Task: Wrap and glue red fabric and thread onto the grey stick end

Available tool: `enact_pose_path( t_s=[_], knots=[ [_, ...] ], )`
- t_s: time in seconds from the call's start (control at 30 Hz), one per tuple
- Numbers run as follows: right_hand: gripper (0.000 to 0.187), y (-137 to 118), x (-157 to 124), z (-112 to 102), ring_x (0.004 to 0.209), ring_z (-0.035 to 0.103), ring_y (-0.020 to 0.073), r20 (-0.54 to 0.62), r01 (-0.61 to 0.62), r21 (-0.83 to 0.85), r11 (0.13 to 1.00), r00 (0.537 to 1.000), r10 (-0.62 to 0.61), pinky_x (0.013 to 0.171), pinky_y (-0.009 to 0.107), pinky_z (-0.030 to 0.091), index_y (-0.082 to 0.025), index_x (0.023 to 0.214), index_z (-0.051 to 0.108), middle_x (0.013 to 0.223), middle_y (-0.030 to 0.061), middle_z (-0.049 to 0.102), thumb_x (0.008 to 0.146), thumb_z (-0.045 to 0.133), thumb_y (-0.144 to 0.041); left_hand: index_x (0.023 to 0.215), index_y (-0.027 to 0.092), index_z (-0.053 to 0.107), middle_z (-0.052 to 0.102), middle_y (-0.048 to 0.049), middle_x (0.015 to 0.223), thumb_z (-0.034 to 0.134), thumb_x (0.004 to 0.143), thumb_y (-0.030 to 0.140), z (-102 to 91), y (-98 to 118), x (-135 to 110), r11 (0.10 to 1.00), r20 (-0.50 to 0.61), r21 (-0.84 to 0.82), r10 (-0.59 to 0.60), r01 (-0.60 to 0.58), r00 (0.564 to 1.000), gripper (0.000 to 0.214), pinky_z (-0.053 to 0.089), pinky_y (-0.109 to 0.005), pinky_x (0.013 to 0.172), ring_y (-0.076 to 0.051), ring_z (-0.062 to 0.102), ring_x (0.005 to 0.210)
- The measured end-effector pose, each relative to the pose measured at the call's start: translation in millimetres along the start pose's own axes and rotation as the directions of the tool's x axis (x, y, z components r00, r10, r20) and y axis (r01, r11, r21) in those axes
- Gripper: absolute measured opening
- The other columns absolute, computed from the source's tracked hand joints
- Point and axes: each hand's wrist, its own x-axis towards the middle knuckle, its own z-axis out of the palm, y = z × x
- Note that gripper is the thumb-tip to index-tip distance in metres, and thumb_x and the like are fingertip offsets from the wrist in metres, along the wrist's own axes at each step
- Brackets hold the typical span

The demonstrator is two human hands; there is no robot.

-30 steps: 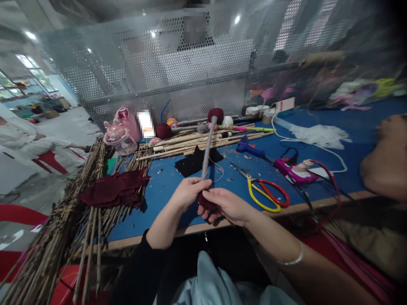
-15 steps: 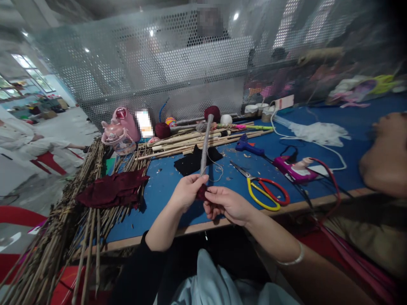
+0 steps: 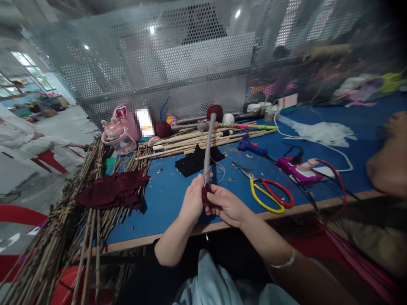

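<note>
My left hand [image 3: 193, 199] is closed round the lower end of a grey stick [image 3: 207, 146] that points up and away over the blue table [image 3: 165, 190]. My right hand [image 3: 226, 206] is closed beside it, its fingers pinching a dark red piece of cloth [image 3: 206, 195] pressed against the stick's lower end. The two hands touch each other just above the table's front edge.
Yellow-and-red scissors [image 3: 266, 192] lie right of my hands, then a pink glue gun [image 3: 300, 166] with cables. A black cloth [image 3: 193, 161], bamboo sticks [image 3: 203, 137] and yarn balls [image 3: 215, 112] lie behind. Dark red fabric [image 3: 112, 190] rests on twig bundles [image 3: 73, 228] at left. Another person's arm [image 3: 388, 165] is at right.
My left hand has turned and closed in on the stick's lower end. The right hand has come up against it with the red cloth. The stick stands a little more upright.
</note>
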Motion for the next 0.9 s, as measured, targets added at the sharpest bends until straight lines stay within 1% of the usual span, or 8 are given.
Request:
enact_pose_path(
  t_s=[0.13,0.23,0.3,0.4,0.57,0.63,0.73,0.9],
  knots=[
    [0.03,0,0,0,0.054,0.054,0.0059,0.018,0.039,0.035,0.999,0.999,-0.039,0.046,0.015,0.043,-0.016,0.091,0.059,0.07,-0.0018,0.058,0.066,0.072,-0.026,0.114,0.017,0.053,0.06,-0.0086,0.098,0.029,0.086,0.054,0.0,-3,-2,0.988,-0.197,0.114,0.127,-0.106,0.972,0.052,0.042,-0.026,0.06,-0.016,0.056,0.076],
    [0.029,1,0,1,0.061,0.055,0.0077,0.006,0.016,0.041,0.999,1.0,-0.016,0.046,0.015,0.041,-0.016,0.09,0.06,0.074,0.0,0.059,0.065,0.072,-0.025,0.105,0.017,0.053,0.059,-0.0076,0.096,0.025,0.089,0.049,-7.4,-6,-14,0.966,-0.277,0.219,0.198,-0.139,0.94,0.045,0.042,-0.026,0.065,-0.015,0.055,0.078],
    [0.028,1,1,3,0.06,0.053,0.007,-0.017,0.02,0.014,1.0,1.0,-0.02,0.046,0.015,0.039,-0.016,0.089,0.061,0.076,0.0003,0.059,0.065,0.072,-0.025,0.088,0.017,0.054,0.058,-0.003,0.078,0.029,0.089,0.046,-13.9,-8,-27,0.944,-0.236,0.294,0.225,-0.151,0.945,0.039,0.04,-0.025,0.064,-0.014,0.052,0.07],
    [0.028,3,4,6,0.059,0.052,0.0062,-0.035,0.024,-0.032,0.999,0.999,-0.025,0.05,0.016,0.037,-0.015,0.088,0.062,0.076,-0.0001,0.06,0.064,0.073,-0.024,0.069,0.017,0.052,0.052,0.0013,0.062,0.038,0.087,0.043,-21.0,-10,-45,0.919,-0.095,0.354,0.221,-0.175,0.971,0.035,0.036,-0.022,0.058,-0.012,0.047,0.06],
    [0.027,4,9,8,0.058,0.05,0.0049,-0.031,-0.004,-0.093,0.996,1.0,0.001,0.052,0.016,0.036,-0.015,0.091,0.062,0.079,-0.0008,0.061,0.066,0.071,-0.023,0.072,0.016,0.055,0.055,0.0003,0.064,0.041,0.086,0.04,-28.2,-9,-47,0.912,-0.022,0.357,0.223,-0.201,0.975,0.031,0.036,-0.021,0.057,-0.011,0.047,0.06],
    [0.025,0,12,6,0.058,0.051,0.0051,0.018,-0.021,-0.115,0.993,1.0,0.023,0.052,0.017,0.036,-0.015,0.092,0.063,0.081,0.0001,0.062,0.069,0.068,-0.023,0.074,0.015,0.056,0.055,0.0,0.064,0.041,0.085,0.04,-33.2,-9,-43,0.917,-0.003,0.347,0.208,-0.194,0.978,0.03,0.036,-0.021,0.056,-0.011,0.047,0.059],
    [0.023,-10,21,4,0.072,0.059,0.0104,0.138,-0.055,-0.037,0.998,0.989,0.059,0.064,0.021,0.043,-0.014,0.096,0.062,0.09,0.0054,0.065,0.074,0.062,-0.021,0.073,0.015,0.055,0.052,0.0012,0.059,0.043,0.084,0.043,-41.9,-9,-39,0.94,-0.021,0.315,0.148,-0.134,0.989,0.032,0.036,-0.021,0.052,-0.011,0.047,0.055],
    [0.023,-20,40,9,0.088,0.062,0.0152,0.195,-0.101,0.102,0.99,0.978,0.079,0.073,0.028,0.047,-0.014,0.102,0.058,0.104,0.0103,0.064,0.08,0.054,-0.018,0.069,0.017,0.05,0.05,0.0029,0.057,0.043,0.082,0.045,-50.5,-5,-45,0.975,-0.016,0.215,0.057,-0.053,0.998,0.032,0.035,-0.02,0.049,-0.01,0.047,0.051]
  ],
)
